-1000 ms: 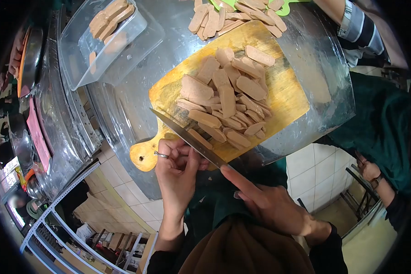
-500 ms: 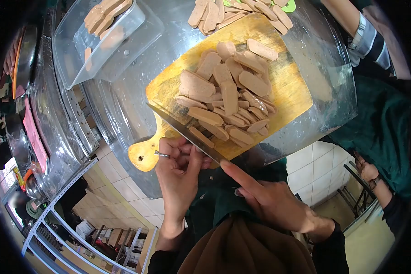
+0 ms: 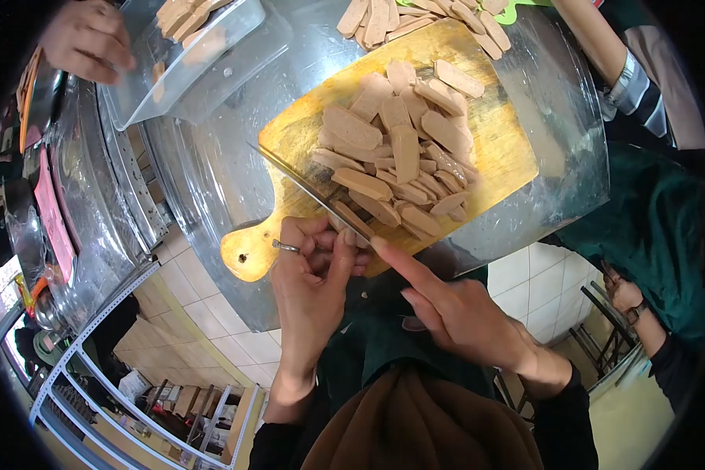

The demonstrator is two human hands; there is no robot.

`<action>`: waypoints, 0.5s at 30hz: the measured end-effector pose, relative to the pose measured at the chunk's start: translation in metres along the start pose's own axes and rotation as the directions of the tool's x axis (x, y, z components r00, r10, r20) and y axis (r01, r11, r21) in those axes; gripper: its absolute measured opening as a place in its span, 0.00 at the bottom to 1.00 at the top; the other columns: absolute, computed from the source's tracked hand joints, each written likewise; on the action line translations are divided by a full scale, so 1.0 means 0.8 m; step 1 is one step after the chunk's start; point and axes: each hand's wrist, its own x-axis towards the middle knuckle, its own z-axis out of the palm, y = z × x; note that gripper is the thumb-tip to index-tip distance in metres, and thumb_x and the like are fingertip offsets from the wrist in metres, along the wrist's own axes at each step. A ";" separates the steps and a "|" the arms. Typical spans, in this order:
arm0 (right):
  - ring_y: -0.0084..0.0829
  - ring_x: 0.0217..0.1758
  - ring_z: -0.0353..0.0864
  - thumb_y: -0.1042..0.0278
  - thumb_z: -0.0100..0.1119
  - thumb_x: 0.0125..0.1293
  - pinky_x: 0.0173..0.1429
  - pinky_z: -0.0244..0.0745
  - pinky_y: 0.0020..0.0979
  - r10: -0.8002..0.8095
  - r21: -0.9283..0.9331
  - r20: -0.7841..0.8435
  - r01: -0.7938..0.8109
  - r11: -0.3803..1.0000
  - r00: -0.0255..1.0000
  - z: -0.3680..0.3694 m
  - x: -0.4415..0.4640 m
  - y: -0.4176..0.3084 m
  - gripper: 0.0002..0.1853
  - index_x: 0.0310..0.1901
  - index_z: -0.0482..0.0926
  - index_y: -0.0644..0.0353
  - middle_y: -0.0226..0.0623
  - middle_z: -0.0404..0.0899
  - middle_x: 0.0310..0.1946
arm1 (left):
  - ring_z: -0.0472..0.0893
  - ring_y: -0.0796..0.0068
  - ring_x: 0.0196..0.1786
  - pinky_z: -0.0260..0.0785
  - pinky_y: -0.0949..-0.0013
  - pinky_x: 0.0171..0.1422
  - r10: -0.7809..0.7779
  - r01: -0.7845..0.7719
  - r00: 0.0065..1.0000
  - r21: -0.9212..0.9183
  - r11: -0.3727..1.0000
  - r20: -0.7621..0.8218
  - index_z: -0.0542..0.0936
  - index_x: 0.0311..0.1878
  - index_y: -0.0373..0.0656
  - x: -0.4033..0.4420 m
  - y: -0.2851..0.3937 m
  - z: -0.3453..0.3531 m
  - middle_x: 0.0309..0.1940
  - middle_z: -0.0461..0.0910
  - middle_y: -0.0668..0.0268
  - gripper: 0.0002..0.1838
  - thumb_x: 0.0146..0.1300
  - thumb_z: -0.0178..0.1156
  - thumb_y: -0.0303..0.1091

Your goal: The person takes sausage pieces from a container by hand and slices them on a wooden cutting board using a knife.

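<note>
My right hand is closed around the handle end of a knife, its index finger stretched along the back of the blade. The blade slants across the near edge of a wooden cutting board. My left hand, wearing a ring, has its fingers curled and its thumb against the blade; whatever they hold is hidden. Just beyond the blade lies a narrow brown sausage piece. A heap of oblong sausage slices covers the middle of the board.
A clear plastic box with sausage pieces stands at upper left, another person's hand beside it. More slices lie beyond the board. A co-worker's arm reaches in at upper right. A metal rack stands at lower left.
Another person's hand has come in beside the plastic box at upper left. The knife and both my hands have shifted slightly, and the view has moved a little.
</note>
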 end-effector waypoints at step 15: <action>0.60 0.41 0.82 0.71 0.46 0.75 0.45 0.77 0.47 -0.056 0.068 -0.011 0.057 0.996 0.998 -0.006 -0.001 0.019 0.32 0.78 0.51 0.50 0.58 0.77 0.57 | 0.85 0.76 0.35 0.79 0.77 0.38 0.041 -0.042 0.999 -0.027 0.999 -0.012 0.69 0.50 0.36 0.000 -0.010 0.000 0.35 0.82 0.59 0.10 0.72 0.58 0.26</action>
